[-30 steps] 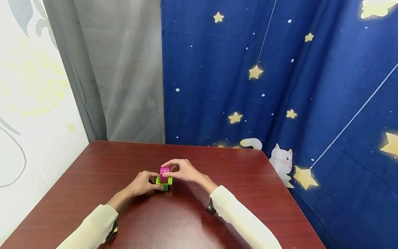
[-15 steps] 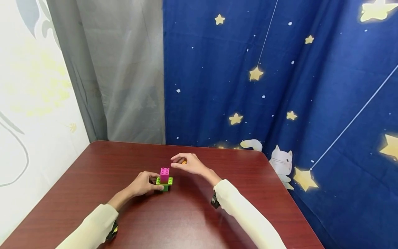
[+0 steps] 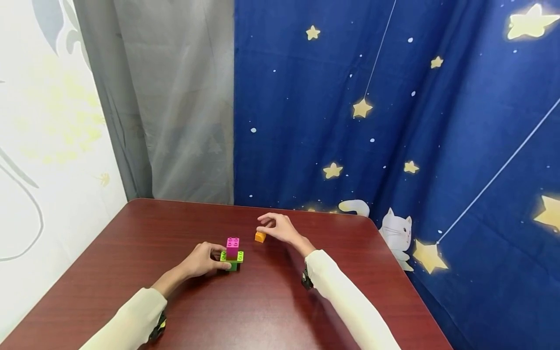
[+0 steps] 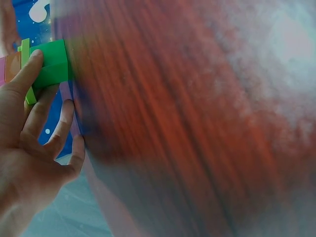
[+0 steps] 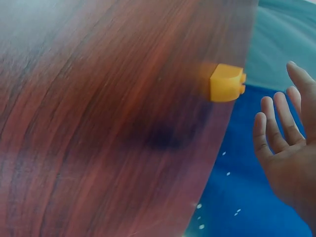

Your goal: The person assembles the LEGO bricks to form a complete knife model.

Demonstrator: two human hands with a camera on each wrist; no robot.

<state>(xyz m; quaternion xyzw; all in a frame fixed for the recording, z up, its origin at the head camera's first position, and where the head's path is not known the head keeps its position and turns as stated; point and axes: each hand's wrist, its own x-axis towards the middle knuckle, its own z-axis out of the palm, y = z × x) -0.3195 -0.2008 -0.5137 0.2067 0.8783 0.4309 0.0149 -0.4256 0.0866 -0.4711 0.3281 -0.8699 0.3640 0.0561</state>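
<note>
My left hand (image 3: pixel 202 260) grips a small brick stack low down, thumb on the green brick (image 4: pixel 51 64) at its base. Across that brick lies a lime-green plate (image 3: pixel 238 259), studs showing at both ends. A magenta brick (image 3: pixel 233 248) tops the stack, which stands upright; between magenta and lime, an orange-brown section (image 4: pixel 13 66) shows in the left wrist view. Further back and to the right, an orange brick (image 3: pixel 260 237) with a curved side rests on the table. Over it hovers my right hand (image 5: pixel 291 143), fingers loosely bent, apart from the brick in the right wrist view.
The dark red wooden table (image 3: pixel 262 311) has rounded far corners. Behind its far edge hang a grey curtain (image 3: pixel 188 121) and a blue curtain (image 3: pixel 297 121) with stars. A pale patterned cloth (image 3: pixel 57 170) is on the left.
My right hand has let go of the magenta brick and moved right and back to above the orange brick, which has come into view. My left hand has stayed on the stack.
</note>
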